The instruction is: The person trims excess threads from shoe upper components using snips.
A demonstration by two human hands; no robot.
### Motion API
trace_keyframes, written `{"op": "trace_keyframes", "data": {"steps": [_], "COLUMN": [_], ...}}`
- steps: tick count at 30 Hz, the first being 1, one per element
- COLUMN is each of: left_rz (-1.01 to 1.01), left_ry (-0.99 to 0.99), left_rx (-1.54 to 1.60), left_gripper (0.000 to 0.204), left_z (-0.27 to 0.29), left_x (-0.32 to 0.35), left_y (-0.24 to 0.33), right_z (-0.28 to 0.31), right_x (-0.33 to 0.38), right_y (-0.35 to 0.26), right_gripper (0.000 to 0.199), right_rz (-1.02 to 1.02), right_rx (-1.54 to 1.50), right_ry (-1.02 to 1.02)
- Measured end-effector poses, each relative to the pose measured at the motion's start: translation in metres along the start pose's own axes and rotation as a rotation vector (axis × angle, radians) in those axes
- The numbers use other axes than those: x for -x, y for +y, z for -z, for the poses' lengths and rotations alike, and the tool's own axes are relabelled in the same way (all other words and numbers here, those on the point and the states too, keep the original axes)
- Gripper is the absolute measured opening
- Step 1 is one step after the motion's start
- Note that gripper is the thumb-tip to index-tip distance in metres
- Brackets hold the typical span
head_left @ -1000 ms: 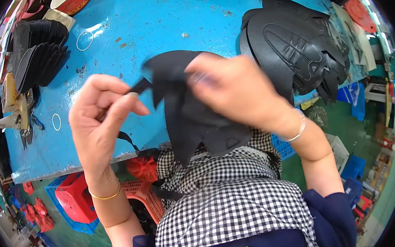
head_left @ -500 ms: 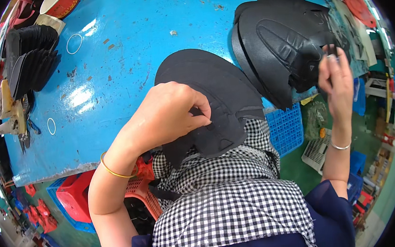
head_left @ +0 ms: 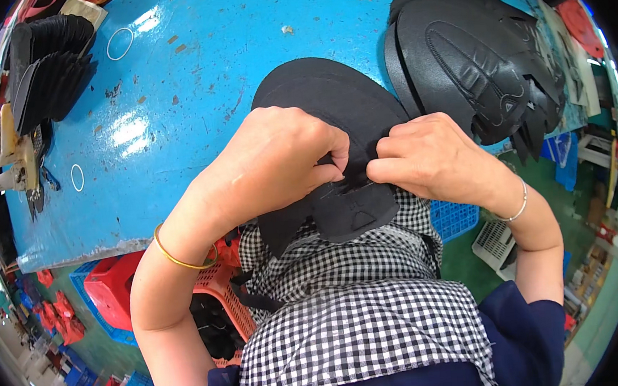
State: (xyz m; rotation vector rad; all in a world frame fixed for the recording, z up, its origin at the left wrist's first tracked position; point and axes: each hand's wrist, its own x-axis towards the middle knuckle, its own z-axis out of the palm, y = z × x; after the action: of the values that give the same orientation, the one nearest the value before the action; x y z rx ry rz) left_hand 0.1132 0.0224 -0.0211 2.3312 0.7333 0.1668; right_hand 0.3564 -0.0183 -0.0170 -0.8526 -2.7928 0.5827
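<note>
A flat black shoe upper (head_left: 358, 214) lies dull side up across the table's front edge and my checked apron. My left hand (head_left: 277, 155) is closed over it, with thumb and forefinger pinched at its middle next to a row of short slits. Opposite, my right hand (head_left: 433, 158) is closed too, its curled fingers close to the left fingertips. What sits between the right fingertips is hidden from view. Right of the upper, a stack of shiny black shoe uppers (head_left: 473, 64) with stitched lines lies on the blue table (head_left: 207, 92).
Bundles of black pieces (head_left: 53, 75) stand at the table's left edge, near a yellowish tool (head_left: 15, 154). Two white rings (head_left: 120, 44) lie on the tabletop. Below are a red stool (head_left: 113, 292), an orange basket (head_left: 227, 301), a blue crate (head_left: 456, 218) and a grey crate (head_left: 494, 244).
My right hand has come left from above the stack of uppers to the upper on my lap. My left hand stays pinched at about the same spot. The view has shifted slightly.
</note>
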Motion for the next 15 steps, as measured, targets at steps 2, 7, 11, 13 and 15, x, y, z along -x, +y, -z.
{"op": "trace_keyframes", "data": {"steps": [2, 7, 11, 13, 15], "left_rz": [0.000, 0.075, 0.097, 0.122, 0.145], "left_ry": [0.031, 0.104, 0.056, 0.035, 0.024], "left_rx": [-0.047, -0.206, -0.035, 0.007, -0.037], "left_gripper": [0.015, 0.022, 0.021, 0.019, 0.015], "left_z": [0.001, 0.009, 0.011, 0.012, 0.013], "left_x": [0.003, 0.003, 0.006, 0.005, 0.004], "left_y": [0.001, -0.001, -0.007, -0.006, -0.005], "right_z": [0.001, -0.003, -0.002, -0.005, -0.011], "right_x": [-0.002, -0.002, -0.006, -0.009, -0.014], "right_y": [0.006, 0.013, 0.004, 0.001, 0.001], "right_gripper": [0.019, 0.022, 0.021, 0.019, 0.018], "right_rz": [0.035, 0.033, 0.007, -0.036, -0.050], "right_rx": [0.002, -0.134, -0.026, 0.088, 0.116], "right_ry": [-0.019, 0.038, 0.008, 0.082, 0.140]}}
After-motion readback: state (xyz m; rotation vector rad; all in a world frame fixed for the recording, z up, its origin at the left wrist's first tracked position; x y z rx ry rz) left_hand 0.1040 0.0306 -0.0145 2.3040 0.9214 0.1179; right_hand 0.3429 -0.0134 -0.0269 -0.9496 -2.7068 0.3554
